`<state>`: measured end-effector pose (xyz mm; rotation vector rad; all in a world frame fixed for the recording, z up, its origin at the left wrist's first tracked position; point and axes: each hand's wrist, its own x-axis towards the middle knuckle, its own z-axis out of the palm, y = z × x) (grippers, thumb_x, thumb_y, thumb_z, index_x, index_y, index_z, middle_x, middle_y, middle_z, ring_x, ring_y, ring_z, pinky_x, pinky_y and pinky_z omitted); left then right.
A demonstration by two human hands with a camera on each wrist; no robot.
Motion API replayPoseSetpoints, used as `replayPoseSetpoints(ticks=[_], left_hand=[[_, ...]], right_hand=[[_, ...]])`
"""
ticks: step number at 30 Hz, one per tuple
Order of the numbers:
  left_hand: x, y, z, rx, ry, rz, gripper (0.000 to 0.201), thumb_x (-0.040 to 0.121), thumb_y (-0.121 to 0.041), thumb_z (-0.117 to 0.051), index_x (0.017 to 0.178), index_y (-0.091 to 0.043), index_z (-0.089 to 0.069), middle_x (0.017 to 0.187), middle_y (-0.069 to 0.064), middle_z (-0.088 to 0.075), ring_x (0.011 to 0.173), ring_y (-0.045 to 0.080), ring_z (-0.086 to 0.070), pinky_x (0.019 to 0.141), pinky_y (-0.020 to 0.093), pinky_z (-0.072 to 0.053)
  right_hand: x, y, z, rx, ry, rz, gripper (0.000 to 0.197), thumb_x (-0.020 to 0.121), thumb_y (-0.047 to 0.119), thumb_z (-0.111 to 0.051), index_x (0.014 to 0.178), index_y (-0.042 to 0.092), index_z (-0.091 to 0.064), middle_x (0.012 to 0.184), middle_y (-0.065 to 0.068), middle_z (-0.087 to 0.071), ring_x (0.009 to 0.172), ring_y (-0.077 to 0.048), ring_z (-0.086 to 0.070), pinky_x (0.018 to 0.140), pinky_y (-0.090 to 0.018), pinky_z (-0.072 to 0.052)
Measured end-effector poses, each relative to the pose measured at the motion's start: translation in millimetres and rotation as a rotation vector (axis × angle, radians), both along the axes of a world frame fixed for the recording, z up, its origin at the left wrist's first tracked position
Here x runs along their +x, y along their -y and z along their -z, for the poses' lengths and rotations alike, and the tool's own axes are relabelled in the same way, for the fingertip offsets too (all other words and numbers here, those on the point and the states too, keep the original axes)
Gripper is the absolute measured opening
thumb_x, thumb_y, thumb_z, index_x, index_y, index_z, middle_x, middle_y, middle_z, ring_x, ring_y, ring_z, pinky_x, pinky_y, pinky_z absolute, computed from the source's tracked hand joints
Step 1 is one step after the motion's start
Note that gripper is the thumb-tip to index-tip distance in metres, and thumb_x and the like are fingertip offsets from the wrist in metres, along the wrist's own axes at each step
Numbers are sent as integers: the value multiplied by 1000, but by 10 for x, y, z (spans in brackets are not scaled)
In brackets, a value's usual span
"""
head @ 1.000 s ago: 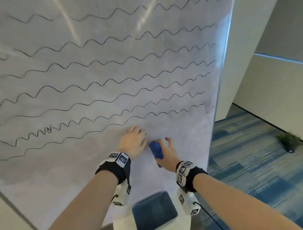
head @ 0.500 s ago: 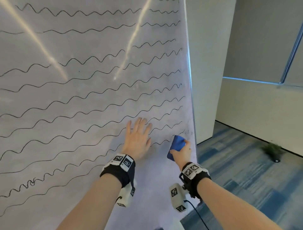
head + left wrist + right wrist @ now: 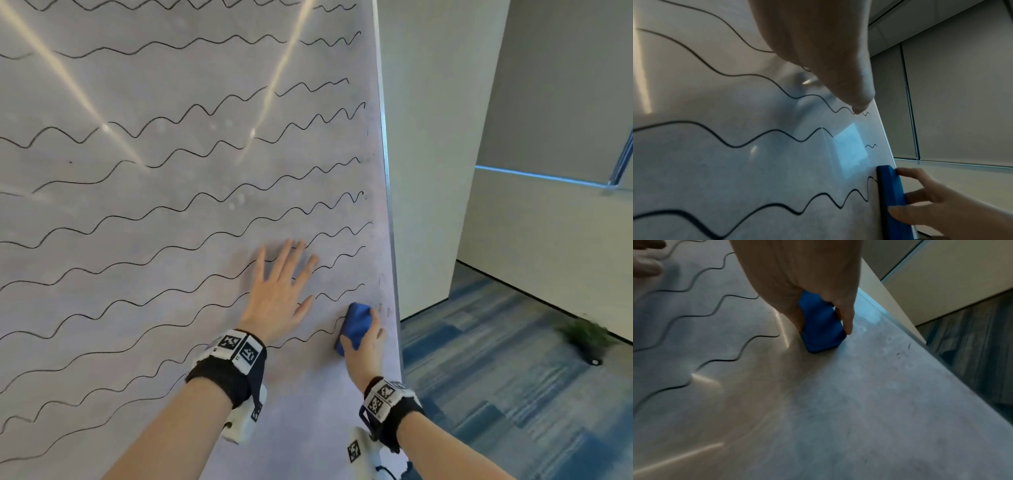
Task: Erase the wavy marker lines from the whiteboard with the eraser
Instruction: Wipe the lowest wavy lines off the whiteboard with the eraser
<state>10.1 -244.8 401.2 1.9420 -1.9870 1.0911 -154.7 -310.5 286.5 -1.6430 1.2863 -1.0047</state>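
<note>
Right hand (image 3: pixel 797 280) around eraser (image 3: pixel 821 326)

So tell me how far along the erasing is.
Done: the whiteboard below the lowest line is wiped and smudgy. In hand: the right hand presses the blue eraser at that line's right end; the left hand lies flat. Left: nearly all wavy lines.

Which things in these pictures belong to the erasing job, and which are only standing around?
Belong to the job:
- blue eraser, gripped by the right hand at the end of a line
- whiteboard with its wavy marker lines
- left hand, flat on the board

Only around:
- small potted plant on the floor
- blue carpet
</note>
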Motion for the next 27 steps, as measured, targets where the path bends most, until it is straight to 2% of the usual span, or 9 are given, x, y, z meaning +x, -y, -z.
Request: replayPoseSetpoints(ticks=[3, 6, 9, 12, 16, 19, 22, 24, 27], left_hand=[[11, 23, 34, 19, 15, -14, 69, 91, -50, -32, 151, -16, -31, 159, 15, -20, 148, 31, -15, 113, 63, -6], [15, 10, 43, 8, 26, -11, 69, 91, -49, -33, 152, -16, -29, 160, 14, -18, 148, 31, -14, 113, 63, -3], [8, 6, 58, 14, 18, -5, 70, 91, -49, -36, 152, -16, -29, 160, 14, -17, 149, 32, -13, 113, 64, -5], [-13, 11, 58, 30, 35, -12, 71, 91, -49, -42, 152, -16, -29, 161, 14, -17, 149, 32, -13, 113, 64, -7], [-1, -24, -7, 20, 29, -5, 69, 92, -49, -34, 152, -16, -29, 160, 14, -17, 149, 31, -12, 113, 63, -3], [45, -79, -13, 4, 27, -1, 69, 91, -49, -35, 151, -15, -31, 160, 14, -18, 148, 32, -14, 112, 62, -3], [71, -106, 22, 13, 16, 24, 69, 88, -47, -39, 149, -14, -36, 158, 16, -23, 147, 33, -19, 111, 64, -8], [81, -100, 49, 26, 19, 35, 69, 88, -47, -39, 149, -14, -35, 158, 16, -24, 147, 33, -20, 111, 65, -10], [90, -119, 34, 36, 11, 33, 69, 89, -47, -39, 149, -15, -34, 158, 16, -23, 147, 33, -19, 111, 65, -8]], right_hand=[[-115, 187, 29, 59, 7, 65, 78, 89, 7, -59, 149, 17, -10, 141, -18, -27, 120, -34, -43, 92, -27, -33], [-118, 344, -54, 71, 26, 112, 72, 89, 9, -59, 147, 13, -16, 139, -21, -29, 120, -38, -43, 95, -35, -36], [13, 145, 1, -24, -46, 20, 73, 91, 13, -58, 148, 9, -14, 149, -16, -20, 135, -29, -28, 103, -19, -21], [85, -112, 221, -6, -74, -66, 73, 92, 13, -57, 147, 9, -11, 144, -13, -24, 127, -25, -35, 86, -6, -17], [39, 99, 182, 60, -23, 76, 72, 89, 8, -59, 146, 8, -15, 137, -18, -31, 122, -32, -40, 90, -22, -31], [83, 159, 37, 40, -15, 119, 68, 90, 7, -57, 146, 7, -19, 140, -19, -30, 127, -35, -38, 100, -32, -31], [291, -173, 37, -74, -62, -8, 67, 91, 11, -56, 147, 10, -19, 142, -17, -29, 130, -35, -35, 105, -31, -26], [407, -412, 191, -159, -24, -72, 71, 88, 9, -59, 146, 15, -20, 127, -8, -34, 117, -34, -47, 98, -34, -38], [352, -432, 267, -144, -3, -53, 70, 88, 7, -60, 146, 13, -22, 123, -6, -34, 111, -30, -48, 91, -22, -35]])
